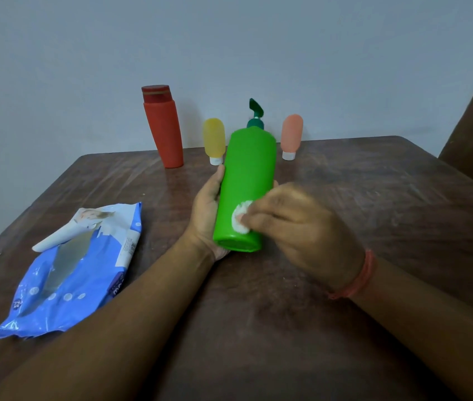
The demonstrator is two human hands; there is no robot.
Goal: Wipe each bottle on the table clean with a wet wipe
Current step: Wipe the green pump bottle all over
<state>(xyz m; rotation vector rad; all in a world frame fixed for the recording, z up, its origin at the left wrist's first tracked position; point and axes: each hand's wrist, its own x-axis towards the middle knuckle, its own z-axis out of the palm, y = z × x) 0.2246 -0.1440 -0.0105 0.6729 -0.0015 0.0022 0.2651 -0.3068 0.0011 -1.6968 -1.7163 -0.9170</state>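
Note:
My left hand (206, 215) grips a bright green pump bottle (248, 175) from its left side and holds it tilted above the table, base toward me. My right hand (293, 227) pinches a small bunched white wet wipe (241, 217) and presses it on the bottle's lower front. At the far edge stand a red bottle (163, 130) with a dark red cap, a small yellow tube (214, 140) on its white cap, and a small pink tube (291, 136) on its white cap.
A blue wet-wipe pack (67, 273) lies on the brown wooden table (374, 198) at the left, its white flap peeled open. A grey wall rises behind the table. A brown surface shows at the right edge.

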